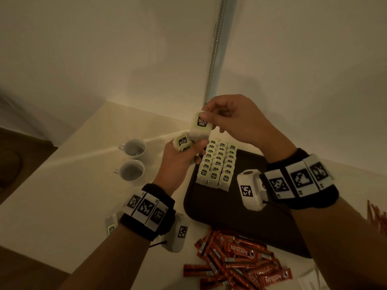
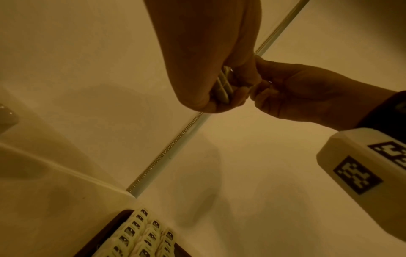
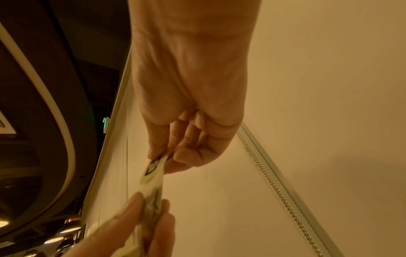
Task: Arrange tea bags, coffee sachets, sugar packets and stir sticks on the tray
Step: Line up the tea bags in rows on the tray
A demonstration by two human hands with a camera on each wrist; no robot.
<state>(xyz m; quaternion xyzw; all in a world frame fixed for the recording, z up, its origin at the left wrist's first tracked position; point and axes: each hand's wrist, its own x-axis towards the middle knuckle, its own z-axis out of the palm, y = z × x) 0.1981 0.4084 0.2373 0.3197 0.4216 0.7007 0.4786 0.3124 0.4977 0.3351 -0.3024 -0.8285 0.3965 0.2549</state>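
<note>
Pale tabletop [image 1: 83, 185] carries a dark tray [image 1: 240, 218] with three rows of tea bags [image 1: 215, 164] at its far left. Above them, the right hand [image 1: 236, 122] pinches one tea bag [image 1: 201, 122] by its top edge, while the left hand [image 1: 182, 158] grips a small stack [image 1: 183, 142] just below it.

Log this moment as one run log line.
right hand pinches tea bag | left hand holds tea bag stack | tray: three rows
</note>
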